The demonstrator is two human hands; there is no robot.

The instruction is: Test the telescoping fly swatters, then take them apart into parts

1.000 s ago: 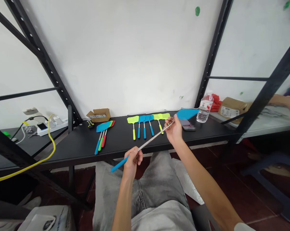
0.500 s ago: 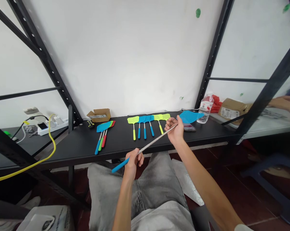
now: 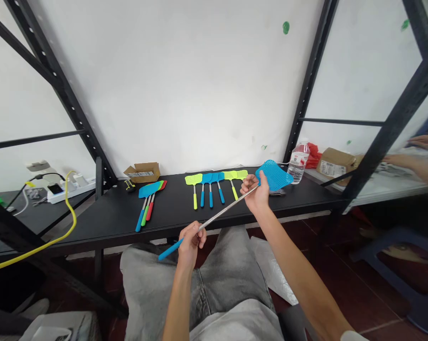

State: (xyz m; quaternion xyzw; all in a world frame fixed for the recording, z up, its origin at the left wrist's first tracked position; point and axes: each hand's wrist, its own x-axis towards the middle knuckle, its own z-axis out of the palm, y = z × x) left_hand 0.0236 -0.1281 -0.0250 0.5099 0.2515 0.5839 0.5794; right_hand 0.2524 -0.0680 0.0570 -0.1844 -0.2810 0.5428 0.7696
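Observation:
A blue fly swatter with a long extended metal rod slants across my lap, its head up at the right. My left hand is closed round the rod just above the blue handle. My right hand pinches the rod's other end, close below the perforated head. On the black table behind lies a row of short yellow and blue fly swatters, heads toward the wall. Further left, an overlapping stack of fly swatters shows blue, green and red handles.
A small open cardboard box stands at the table's back left. At the right are a water bottle and a brown parcel. A yellow cable hangs at left, near a power strip. Another person's hands are at far right.
The swatter's head has turned so its broad face shows more toward me. Both hands keep their hold on the rod. My view has shifted slightly.

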